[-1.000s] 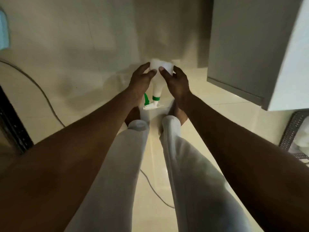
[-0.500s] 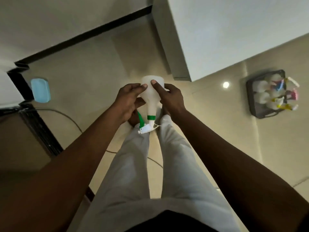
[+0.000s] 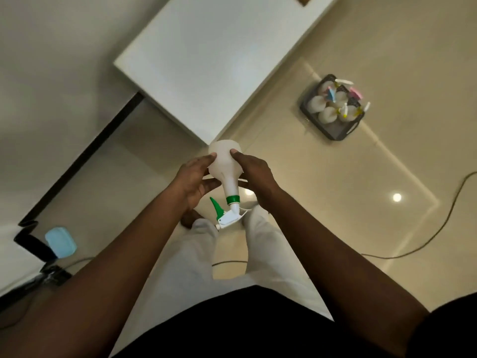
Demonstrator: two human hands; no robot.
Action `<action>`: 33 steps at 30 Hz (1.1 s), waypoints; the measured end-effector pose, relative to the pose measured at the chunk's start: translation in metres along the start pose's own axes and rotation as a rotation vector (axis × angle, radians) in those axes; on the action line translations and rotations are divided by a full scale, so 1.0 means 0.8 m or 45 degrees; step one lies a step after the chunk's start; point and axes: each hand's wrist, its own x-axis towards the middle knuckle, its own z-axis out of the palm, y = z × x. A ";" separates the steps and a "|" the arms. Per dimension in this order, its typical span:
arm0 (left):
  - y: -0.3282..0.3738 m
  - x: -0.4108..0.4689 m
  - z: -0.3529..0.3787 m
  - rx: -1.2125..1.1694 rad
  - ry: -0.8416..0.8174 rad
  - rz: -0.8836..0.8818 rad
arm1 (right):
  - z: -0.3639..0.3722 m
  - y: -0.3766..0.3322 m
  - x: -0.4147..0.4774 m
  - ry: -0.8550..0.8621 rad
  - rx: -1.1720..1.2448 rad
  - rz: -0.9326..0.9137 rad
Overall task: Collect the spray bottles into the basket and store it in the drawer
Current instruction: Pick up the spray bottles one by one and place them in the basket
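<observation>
I hold a white spray bottle (image 3: 225, 166) with a green collar and green trigger in front of me, its nozzle pointing back toward my legs. My left hand (image 3: 194, 179) grips its left side and my right hand (image 3: 254, 173) grips its right side. A dark mesh basket (image 3: 335, 130) stands on the floor at the upper right, apart from my hands. Inside it stand several white spray bottles (image 3: 325, 109) with blue, pink and yellow triggers.
A white cabinet (image 3: 211, 55) fills the upper middle, its corner just beyond the held bottle. A cable (image 3: 438, 228) curves across the tiled floor at right. A light blue object (image 3: 61, 242) and dark frame edges sit at the left. My white trouser legs are below.
The view has swung so that the cabinet top and the whole basket show, farther left in frame. Both hands still hold the bottle the same way.
</observation>
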 end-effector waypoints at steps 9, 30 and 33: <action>-0.030 0.017 0.208 0.266 -0.037 -0.060 | -0.199 -0.004 0.010 0.147 0.211 -0.013; -0.082 0.193 0.596 0.450 -0.190 -0.349 | -0.566 -0.051 0.159 0.449 0.311 0.212; -0.084 0.230 0.637 0.494 -0.178 -0.343 | -0.605 -0.062 0.199 0.428 0.314 0.258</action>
